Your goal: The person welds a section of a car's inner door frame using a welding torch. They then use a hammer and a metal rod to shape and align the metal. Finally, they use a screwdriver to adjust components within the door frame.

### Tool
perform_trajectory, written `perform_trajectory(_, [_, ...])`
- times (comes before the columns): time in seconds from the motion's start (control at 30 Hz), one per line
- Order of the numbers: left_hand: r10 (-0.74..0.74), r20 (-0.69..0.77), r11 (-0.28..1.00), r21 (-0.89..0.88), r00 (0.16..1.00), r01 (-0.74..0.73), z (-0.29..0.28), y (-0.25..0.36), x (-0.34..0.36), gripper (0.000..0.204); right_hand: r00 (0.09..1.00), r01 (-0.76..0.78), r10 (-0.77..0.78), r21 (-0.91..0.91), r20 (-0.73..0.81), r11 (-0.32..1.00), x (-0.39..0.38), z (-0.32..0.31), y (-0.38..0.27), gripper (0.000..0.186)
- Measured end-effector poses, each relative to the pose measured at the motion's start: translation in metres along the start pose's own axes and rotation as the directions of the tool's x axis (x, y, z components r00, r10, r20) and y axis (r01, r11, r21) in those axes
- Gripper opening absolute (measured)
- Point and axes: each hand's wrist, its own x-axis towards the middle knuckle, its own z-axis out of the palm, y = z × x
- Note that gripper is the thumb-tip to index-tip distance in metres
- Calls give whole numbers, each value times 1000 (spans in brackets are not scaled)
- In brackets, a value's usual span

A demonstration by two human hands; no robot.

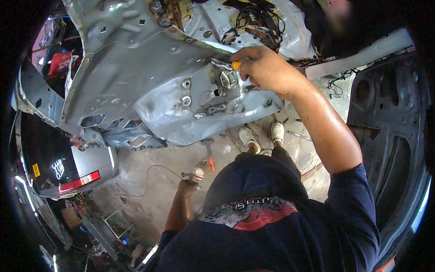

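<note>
My right hand (260, 68) reaches forward over a large grey sheet-metal car body panel (136, 63). Its fingers are closed round a hand tool with an orange-yellow handle (236, 65); a short metal end points left against the panel, its kind not clear. Close by the hand, a raised metal bracket (229, 80) sits on the panel among bolt holes and bare metal patches. My left hand (186, 185) hangs low at my left side, closed round a dark tool (186, 175) that looks like a hammer, most of its handle hidden.
On the concrete floor lies a hammer with an orange handle (210, 162), near a red hose (152, 168). A black door-like panel (385, 122) stands to my right. A wiring bundle (256, 34) lies beyond the panel. A vehicle with a red tail light (79, 181) is at left.
</note>
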Motion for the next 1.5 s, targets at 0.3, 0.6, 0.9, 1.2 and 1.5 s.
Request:
perform_trajectory(0.3, [83,-5,897,436,997,-73,30,-69,47,25,948,-249,165,309,272,918,18,-38,-8,45])
perform_trajectory(0.6, [314,21,949,9,949,-314,42,-91,70,38,919,-288,192,253,344,924,32,-54,-9,51])
perform_trajectory(0.9, [-146,89,773,-611,985,170,37,-58,60,42,978,-207,201,136,57,969,-9,-18,-28,57])
perform_trajectory(1.2, [601,93,558,662,794,-500,5,-123,80,47,934,-287,209,260,290,922,37,-60,-9,57])
perform_trajectory(1.5, [-182,-5,848,-508,983,154,27,-80,78,44,977,-212,197,253,82,944,-1,-15,-19,54])
